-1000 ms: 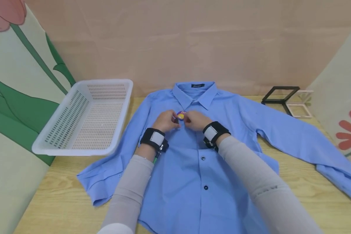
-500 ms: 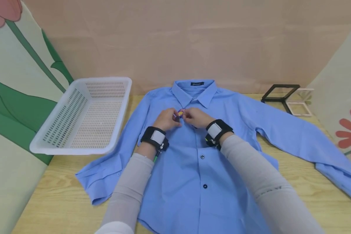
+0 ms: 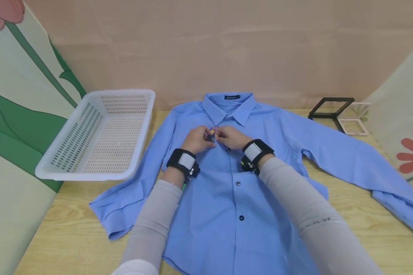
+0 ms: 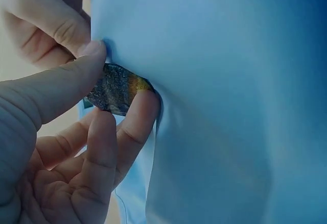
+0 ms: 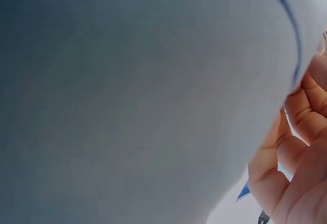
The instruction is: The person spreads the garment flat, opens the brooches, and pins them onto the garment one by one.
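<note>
A small round badge [image 3: 212,131], purple and yellow, is at the chest of a light blue shirt [image 3: 206,214], just left of the button line. My left hand [image 3: 195,140] pinches the badge's left side between thumb and fingers. In the left wrist view the badge [image 4: 115,87] looks dark and glittery with a golden patch, tilted against a fold of cloth. My right hand [image 3: 232,137] pinches at its right edge with curled fingers. Cloth fills most of the right wrist view, hiding the right fingertips; how the badge's back meets the shirt is hidden.
A white perforated plastic basket [image 3: 142,149] stands at the left, beside the shirt's sleeve. Black and pale square frames [image 3: 333,114] stand at the back right. The shirt lies spread on a wooden table [image 3: 69,225], its right sleeve reaching the table's right side.
The badge has tilted and is more covered by the fingers than a second ago. The hands have drawn slightly closer around it; the shirt lies as before.
</note>
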`<action>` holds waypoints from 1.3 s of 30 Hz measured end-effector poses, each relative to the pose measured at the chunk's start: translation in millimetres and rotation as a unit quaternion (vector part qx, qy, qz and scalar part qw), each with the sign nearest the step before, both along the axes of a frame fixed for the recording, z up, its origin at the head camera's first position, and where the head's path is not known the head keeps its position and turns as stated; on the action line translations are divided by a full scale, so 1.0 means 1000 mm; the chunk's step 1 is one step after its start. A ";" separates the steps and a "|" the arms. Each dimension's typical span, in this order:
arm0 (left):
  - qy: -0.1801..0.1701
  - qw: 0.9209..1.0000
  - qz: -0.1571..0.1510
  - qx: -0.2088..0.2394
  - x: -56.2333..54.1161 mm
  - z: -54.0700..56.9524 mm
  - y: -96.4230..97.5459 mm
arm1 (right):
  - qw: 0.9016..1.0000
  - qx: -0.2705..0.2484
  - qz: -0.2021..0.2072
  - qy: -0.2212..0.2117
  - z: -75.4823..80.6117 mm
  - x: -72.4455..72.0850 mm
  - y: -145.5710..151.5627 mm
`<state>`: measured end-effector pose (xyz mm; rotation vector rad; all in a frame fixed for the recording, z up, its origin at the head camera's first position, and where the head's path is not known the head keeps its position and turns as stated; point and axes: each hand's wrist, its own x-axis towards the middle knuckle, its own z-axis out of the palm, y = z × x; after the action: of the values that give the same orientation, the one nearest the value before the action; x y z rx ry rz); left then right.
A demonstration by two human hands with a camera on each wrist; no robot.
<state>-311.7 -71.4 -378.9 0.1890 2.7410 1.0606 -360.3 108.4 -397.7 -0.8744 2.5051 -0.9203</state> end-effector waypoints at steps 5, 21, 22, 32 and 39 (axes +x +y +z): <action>0.008 1.000 0.019 -0.002 -0.001 -0.001 -0.005 | 1.000 -0.001 -0.010 0.004 0.000 -0.002 -0.001; 0.005 1.000 0.024 0.007 0.001 -0.003 -0.007 | 0.996 0.042 -0.008 0.076 0.005 0.009 -0.013; 0.005 1.000 0.024 0.008 0.001 -0.003 -0.007 | 0.996 0.041 -0.008 0.077 0.007 0.010 -0.014; 0.014 0.999 0.030 -0.006 0.000 -0.004 -0.006 | 0.998 0.013 -0.029 0.060 0.006 0.009 -0.012; 0.017 0.999 0.027 -0.004 -0.001 -0.006 -0.005 | 0.998 -0.014 -0.055 0.037 0.004 0.005 -0.010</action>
<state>-312.8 -76.3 -384.8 0.1330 2.7949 1.0699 -355.2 98.6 -393.8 -0.7989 2.6320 -0.9759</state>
